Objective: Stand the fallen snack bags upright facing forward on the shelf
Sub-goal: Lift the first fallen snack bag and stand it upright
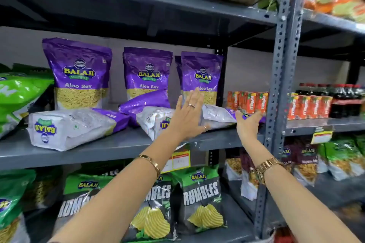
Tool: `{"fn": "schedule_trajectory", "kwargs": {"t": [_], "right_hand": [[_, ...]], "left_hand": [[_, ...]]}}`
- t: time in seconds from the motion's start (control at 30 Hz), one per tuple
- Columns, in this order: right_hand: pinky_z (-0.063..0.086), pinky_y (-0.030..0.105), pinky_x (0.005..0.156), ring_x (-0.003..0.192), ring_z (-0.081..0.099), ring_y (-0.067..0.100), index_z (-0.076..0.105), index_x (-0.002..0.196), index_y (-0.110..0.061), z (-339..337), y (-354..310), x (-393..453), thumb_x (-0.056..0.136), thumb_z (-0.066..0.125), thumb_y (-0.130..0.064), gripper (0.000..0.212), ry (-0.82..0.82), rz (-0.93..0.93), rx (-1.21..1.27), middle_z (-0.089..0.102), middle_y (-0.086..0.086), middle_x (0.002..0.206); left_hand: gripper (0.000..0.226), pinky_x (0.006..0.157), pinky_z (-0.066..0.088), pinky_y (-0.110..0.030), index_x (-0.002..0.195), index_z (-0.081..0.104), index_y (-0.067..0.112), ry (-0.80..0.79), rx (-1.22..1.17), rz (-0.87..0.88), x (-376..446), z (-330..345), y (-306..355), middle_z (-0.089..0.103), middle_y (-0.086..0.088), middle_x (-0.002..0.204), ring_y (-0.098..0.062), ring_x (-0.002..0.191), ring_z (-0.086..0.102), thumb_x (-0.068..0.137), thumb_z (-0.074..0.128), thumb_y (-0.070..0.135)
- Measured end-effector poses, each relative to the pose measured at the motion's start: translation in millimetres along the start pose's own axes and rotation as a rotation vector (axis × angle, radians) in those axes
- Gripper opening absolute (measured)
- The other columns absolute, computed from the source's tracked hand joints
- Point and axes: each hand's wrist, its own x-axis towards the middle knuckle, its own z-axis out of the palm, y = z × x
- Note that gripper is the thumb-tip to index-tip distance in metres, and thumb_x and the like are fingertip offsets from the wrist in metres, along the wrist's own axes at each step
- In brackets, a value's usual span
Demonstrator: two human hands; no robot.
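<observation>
Both hands are up at the middle shelf [122, 145] here. The left hand [187, 116] is spread flat with fingers apart, back of the hand toward the camera, hovering in front of the purple bags without gripping anything. The right hand [247, 122] is palm-up and open, fingers loosely curled, right at the end of the rightmost fallen bag [217, 116]; it looks like the fingertips touch the bag's purple end, but that bit is too blurry to be sure.

Three purple bags are standing upright at the back, facing forward: a left standing bag [79, 73], a middle standing bag [147, 71] and a right standing bag [201, 73]. In front of them three more are lying down. The left fallen bag [69, 127] lies flat with its white back showing and the logo upside down. The middle fallen bag [154, 118] is partly behind the left hand, leaning against the standing one. The rightmost one lies flat between the two hands.

Just beside the right hand there's a row of orange juice cartons [248, 101]. Green-and-black chip bags [199, 197] sit on the shelf below.
</observation>
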Motion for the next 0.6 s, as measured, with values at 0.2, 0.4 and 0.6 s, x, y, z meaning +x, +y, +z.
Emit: {"fn": "schedule_trajectory", "kwargs": {"t": [0.2,0.4,0.6], "right_hand": [[0.047,0.039,0.091,0.108,0.051,0.029,0.018,0.138,0.001,18.0,1.4,22.3,0.083,0.062,-0.026,0.075,0.021,0.441,0.529,0.043,0.017,0.131],[0.047,0.051,0.094,0.108,0.055,0.033,0.045,0.122,0.001,26.5,-2.4,33.9,0.083,0.057,-0.006,0.041,0.021,0.473,0.545,0.053,0.020,0.129],[0.042,0.035,0.077,0.085,0.046,0.021,0.055,0.109,0.005,29.7,-24.1,44.6,0.085,0.047,-0.005,0.027,0.099,0.203,0.303,0.060,0.024,0.116]], "left_hand": [[0.090,0.117,0.004,-0.053,0.146,0.005,0.012,-0.151,0.183,0.020,18.1,16.8,13.6,0.011,-0.015,0.157,-0.025,0.144,0.013,0.081,0.053,0.052],[0.066,0.118,0.015,-0.043,0.139,0.028,0.010,-0.083,0.190,0.019,23.9,19.3,15.0,0.032,-0.018,0.150,-0.029,0.133,0.038,0.083,0.058,0.029],[0.059,0.108,0.030,-0.039,0.116,0.047,0.003,0.046,0.140,-0.030,16.3,24.9,14.7,0.057,-0.016,0.115,-0.033,0.108,0.053,0.077,0.063,0.045]]}}
